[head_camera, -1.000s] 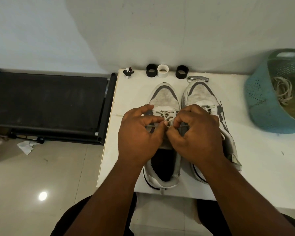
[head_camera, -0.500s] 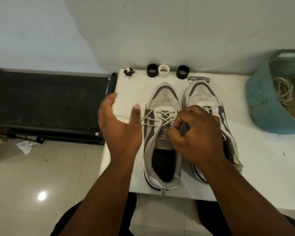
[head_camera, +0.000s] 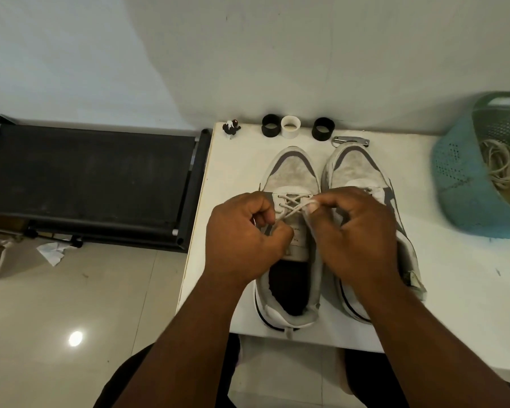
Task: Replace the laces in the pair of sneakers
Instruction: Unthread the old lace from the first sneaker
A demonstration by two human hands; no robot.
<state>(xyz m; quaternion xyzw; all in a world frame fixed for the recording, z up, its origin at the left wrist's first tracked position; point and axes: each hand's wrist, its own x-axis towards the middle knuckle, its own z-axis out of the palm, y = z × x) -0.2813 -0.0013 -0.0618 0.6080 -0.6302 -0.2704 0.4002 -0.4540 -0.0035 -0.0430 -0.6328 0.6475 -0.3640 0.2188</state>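
Take the left sneaker as your anchor: it sits on the white table with its heel at the near edge and its toe pointing to the wall. Your left hand is curled over its left flank, fingers pinched together on one end of the white lace; your right hand is over its right flank, thumb and forefinger closed on the other end of that lace. Just beyond your fingers the lace crosses through only the lowest eyelets near the toe box, while the tongue and the upper eyelets nearer you look bare, so I judge this shoe barely begun, whether you are threading in or pulling out. The right sneaker, touching the anchor's right side, is mostly hidden by your right hand and I cannot tell how it is laced. The tongue label carries small print, too blurred to read. Past the toes stand two black rings, a white ring, a small figurine and a metal tool. Far right of the anchor, a teal basket holds a coil of pale laces.
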